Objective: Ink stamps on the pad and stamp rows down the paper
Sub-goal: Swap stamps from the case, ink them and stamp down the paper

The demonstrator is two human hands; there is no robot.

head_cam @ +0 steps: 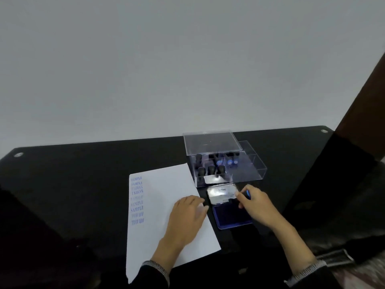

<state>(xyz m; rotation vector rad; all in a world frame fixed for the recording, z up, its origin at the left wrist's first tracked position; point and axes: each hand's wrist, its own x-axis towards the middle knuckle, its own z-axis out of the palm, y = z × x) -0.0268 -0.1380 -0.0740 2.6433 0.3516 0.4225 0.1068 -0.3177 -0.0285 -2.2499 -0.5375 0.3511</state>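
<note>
Nine impressions: one blue column runs down the left edge of the paper (166, 205); several read SAMPLE, the lowest two look like AIR MAIL printed upside down, and a couple of the SAMPLE marks are inverted or faint.
Ink pad: the blue ink pad (231, 215) lies open just right of the paper, its silver lid (221, 193) hinged up at the far end.
Right hand: the right hand (257, 207) hovers over the pad's far edge, fingers pinched narrow around something small; a blue tip (248, 193) shows beside the thumb, likely a stamp, though I cannot tell for certain.
Left hand: the left hand (187, 213) lies flat on the paper's right margin, fingers spread, holding nothing, fingertips just beside the pad.
Stamp box: the clear box (227, 163) behind the pad holds the remaining black-handled stamps (211, 170).
Risk, orientation: another inverted print is likely if the stamp face is not checked before pressing.
Risk, inking: a light or tilted dab would give another pale mark.
Risk, smearing: left fingertips near the wet pad could carry ink onto the sheet.
Risk, paper: lifting the left hand lets the sheet skid, skewing the next row.
</note>
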